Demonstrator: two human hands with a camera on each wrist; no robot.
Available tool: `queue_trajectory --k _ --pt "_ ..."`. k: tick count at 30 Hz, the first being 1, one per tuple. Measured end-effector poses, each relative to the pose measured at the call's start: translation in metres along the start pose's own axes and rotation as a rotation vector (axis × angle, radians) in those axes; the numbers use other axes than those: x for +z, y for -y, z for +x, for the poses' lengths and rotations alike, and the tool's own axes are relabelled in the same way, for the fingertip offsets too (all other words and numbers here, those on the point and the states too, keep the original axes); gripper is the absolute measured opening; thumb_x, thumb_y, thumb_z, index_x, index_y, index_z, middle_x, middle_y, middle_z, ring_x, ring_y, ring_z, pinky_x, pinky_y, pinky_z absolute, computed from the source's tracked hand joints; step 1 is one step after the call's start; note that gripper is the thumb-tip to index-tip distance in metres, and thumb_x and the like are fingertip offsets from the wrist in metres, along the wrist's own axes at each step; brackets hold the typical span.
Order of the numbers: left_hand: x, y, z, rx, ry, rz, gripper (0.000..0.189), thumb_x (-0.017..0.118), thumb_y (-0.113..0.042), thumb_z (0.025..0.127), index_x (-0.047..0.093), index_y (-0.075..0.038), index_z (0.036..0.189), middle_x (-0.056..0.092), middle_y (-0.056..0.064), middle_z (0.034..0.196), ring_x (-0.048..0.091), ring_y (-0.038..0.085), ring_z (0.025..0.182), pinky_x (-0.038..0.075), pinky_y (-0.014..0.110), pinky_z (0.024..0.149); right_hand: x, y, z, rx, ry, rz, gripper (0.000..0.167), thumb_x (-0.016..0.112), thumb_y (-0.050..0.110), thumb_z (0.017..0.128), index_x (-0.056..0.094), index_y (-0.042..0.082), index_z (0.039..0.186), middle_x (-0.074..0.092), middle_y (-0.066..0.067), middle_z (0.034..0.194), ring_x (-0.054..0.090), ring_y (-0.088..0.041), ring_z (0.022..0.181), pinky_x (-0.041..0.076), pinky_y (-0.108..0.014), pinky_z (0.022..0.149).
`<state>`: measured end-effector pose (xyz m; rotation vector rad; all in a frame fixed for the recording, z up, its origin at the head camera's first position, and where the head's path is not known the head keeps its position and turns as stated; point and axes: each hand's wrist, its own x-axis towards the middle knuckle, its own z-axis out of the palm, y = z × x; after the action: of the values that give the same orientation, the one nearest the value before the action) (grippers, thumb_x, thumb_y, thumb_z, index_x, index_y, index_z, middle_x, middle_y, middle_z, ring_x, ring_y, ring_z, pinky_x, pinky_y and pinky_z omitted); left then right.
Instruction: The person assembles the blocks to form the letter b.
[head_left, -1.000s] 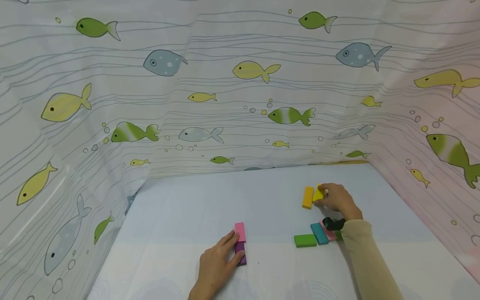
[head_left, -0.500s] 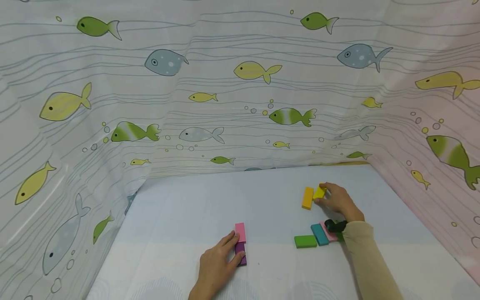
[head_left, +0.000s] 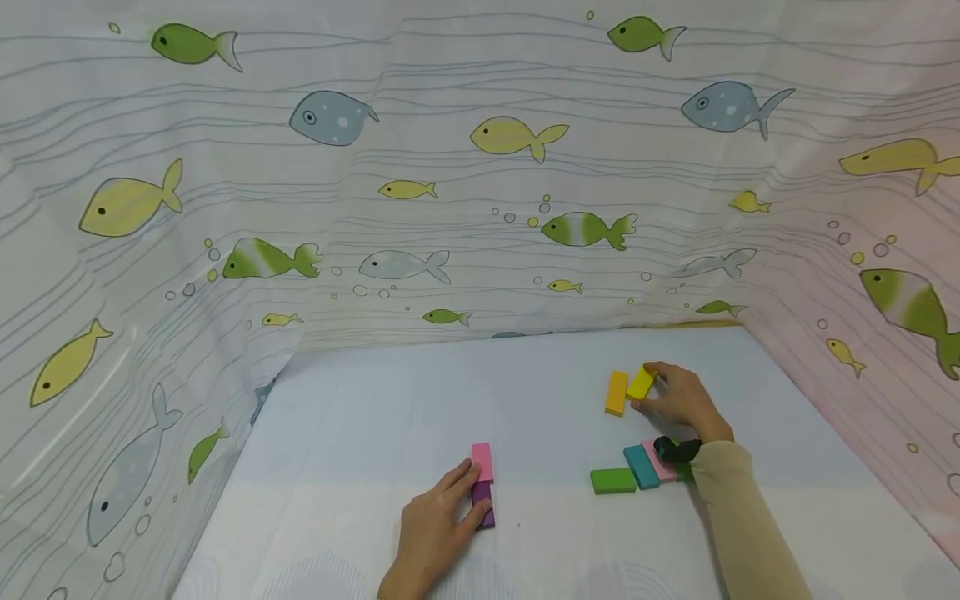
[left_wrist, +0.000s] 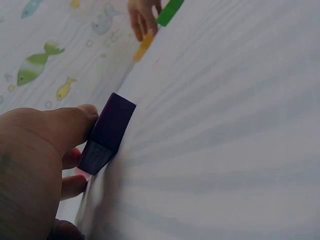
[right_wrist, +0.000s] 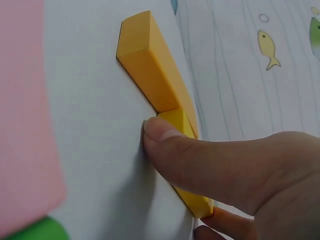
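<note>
My left hand (head_left: 437,523) holds a purple block (head_left: 483,506), its thumb against the block and a fingertip at the lower end of a pink block (head_left: 482,463). Those two blocks lie end to end. The left wrist view has the thumb along one side of the purple block (left_wrist: 112,122), other fingers partly hidden behind it. Farther right, my right hand (head_left: 684,402) pinches a yellow block (head_left: 641,382) between thumb and fingers. Close by on its left lies an orange block (head_left: 617,393); a corner of the yellow block (right_wrist: 173,118) meets it in the right wrist view.
Below the right hand, a green block (head_left: 613,481), a teal block (head_left: 641,466) and a second pink block (head_left: 658,460) lie in a row. Another green block (head_left: 684,472) is partly hidden by the right wrist. A fish-print curtain (head_left: 465,225) surrounds the white table (head_left: 375,400).
The right hand has shifted slightly right, and the yellow block has turned in its fingers, now slanting away from the orange one. The left hand keeps its place on the blocks.
</note>
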<state>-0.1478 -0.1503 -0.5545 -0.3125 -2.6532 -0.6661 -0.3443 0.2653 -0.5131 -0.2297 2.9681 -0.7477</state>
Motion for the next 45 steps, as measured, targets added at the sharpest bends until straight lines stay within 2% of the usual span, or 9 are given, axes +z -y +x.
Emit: queue_trajectory --k 12,20,25,28,33,39,40,42,45 --pt "0.000 -0.001 0.001 0.016 -0.015 0.006 0.050 0.084 -0.036 0.089 0.076 -0.013 0.132 0.073 0.005 0.138 0.080 0.029 0.102 0.062 0.036 0.067 -0.001 0.001 0.003 0.087 -0.025 0.019 0.095 0.089 0.042 0.083 0.047 -0.007 0.153 0.052 -0.037 0.150 0.047 -0.056 0.137 0.037 -0.072 0.116" --pt "-0.002 -0.002 0.000 -0.010 0.009 0.000 0.050 0.083 -0.037 0.090 0.075 -0.015 0.134 0.071 0.005 0.141 0.080 0.029 0.102 0.061 0.033 0.066 0.002 0.000 0.005 0.110 -0.026 0.032 0.097 0.090 0.042 0.082 0.046 -0.006 0.154 0.053 -0.036 0.150 0.047 -0.056 0.135 0.037 -0.072 0.115" --pt "-0.001 0.000 0.000 0.012 -0.014 -0.007 0.049 0.083 -0.036 0.091 0.075 -0.015 0.134 0.071 0.005 0.142 0.081 0.029 0.097 0.059 0.030 0.063 0.001 -0.001 0.003 0.125 -0.047 0.047 0.098 0.090 0.043 0.081 0.047 -0.007 0.153 0.056 -0.038 0.145 0.050 -0.057 0.132 0.040 -0.071 0.113" --pt "-0.001 0.001 0.000 0.019 -0.016 -0.017 0.048 0.083 -0.035 0.090 0.075 -0.016 0.133 0.069 0.006 0.145 0.080 0.022 0.081 0.054 0.024 0.058 -0.001 -0.001 0.002 0.119 -0.080 0.070 0.097 0.091 0.043 0.081 0.048 -0.008 0.152 0.059 -0.038 0.141 0.054 -0.055 0.129 0.044 -0.069 0.111" --pt "-0.002 0.001 0.000 0.014 -0.010 -0.010 0.043 0.083 -0.036 0.090 0.078 -0.020 0.130 0.068 0.003 0.147 0.063 0.007 0.058 0.045 0.018 0.053 -0.005 0.006 0.003 0.079 -0.147 0.123 0.096 0.090 0.046 0.083 0.050 -0.007 0.151 0.062 -0.037 0.138 0.060 -0.052 0.125 0.051 -0.063 0.102" --pt "-0.006 0.000 0.000 0.029 0.014 -0.028 0.042 0.082 -0.034 0.091 0.078 -0.017 0.129 0.068 0.001 0.147 0.037 -0.004 0.051 0.030 0.014 0.047 -0.004 0.033 0.003 0.006 -0.176 0.178 0.091 0.090 0.043 0.082 0.053 -0.005 0.151 0.066 -0.035 0.135 0.059 -0.054 0.127 0.054 -0.060 0.096" --pt "-0.006 0.000 0.000 0.034 0.014 -0.034 0.042 0.082 -0.033 0.091 0.078 -0.017 0.129 0.068 0.001 0.146 0.038 -0.004 0.052 0.030 0.013 0.047 -0.002 0.038 0.003 -0.009 -0.172 0.186 0.091 0.091 0.043 0.082 0.053 -0.003 0.151 0.067 -0.034 0.135 0.058 -0.054 0.128 0.054 -0.059 0.096" --pt "-0.005 0.000 0.000 0.043 0.008 -0.040 0.042 0.082 -0.033 0.091 0.078 -0.016 0.129 0.069 0.000 0.145 0.051 -0.002 0.054 0.035 0.013 0.048 0.004 0.051 0.004 -0.041 -0.158 0.203 0.090 0.092 0.042 0.081 0.054 -0.001 0.151 0.068 -0.031 0.136 0.060 -0.051 0.127 0.055 -0.057 0.095" --pt "-0.002 0.001 0.001 0.051 0.000 -0.050 0.042 0.083 -0.033 0.091 0.078 -0.016 0.129 0.069 0.000 0.144 0.073 0.011 0.069 0.046 0.015 0.055 0.017 0.073 0.006 -0.097 -0.122 0.215 0.089 0.094 0.040 0.079 0.057 0.004 0.151 0.069 -0.026 0.137 0.064 -0.046 0.125 0.057 -0.054 0.093"
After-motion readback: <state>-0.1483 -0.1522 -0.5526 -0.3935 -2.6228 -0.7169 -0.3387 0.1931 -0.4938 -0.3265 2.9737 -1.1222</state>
